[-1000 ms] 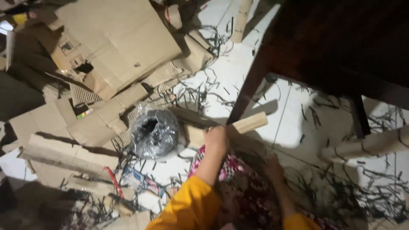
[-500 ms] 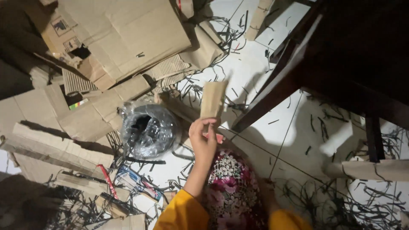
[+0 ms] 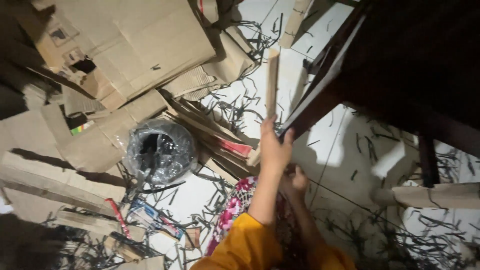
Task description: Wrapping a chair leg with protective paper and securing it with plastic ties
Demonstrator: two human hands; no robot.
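My left hand is raised and grips a narrow strip of brown cardboard, held upright and seen nearly edge-on. My right hand sits just below and to the right of it, over my flowered lap; its fingers look curled, and I cannot tell whether it holds anything. Both arms wear yellow sleeves. A stack of cardboard strips lies on the floor left of my hands.
A dark roll wrapped in clear plastic stands at left. Flattened cardboard boxes cover the upper left. A dark wooden table with a slanted leg fills the upper right. Black shreds litter the white tiled floor. A cardboard tube lies at right.
My left hand has lifted the cardboard strip higher and turned it from flat-facing to edge-on. My right hand has come up beside the left wrist.
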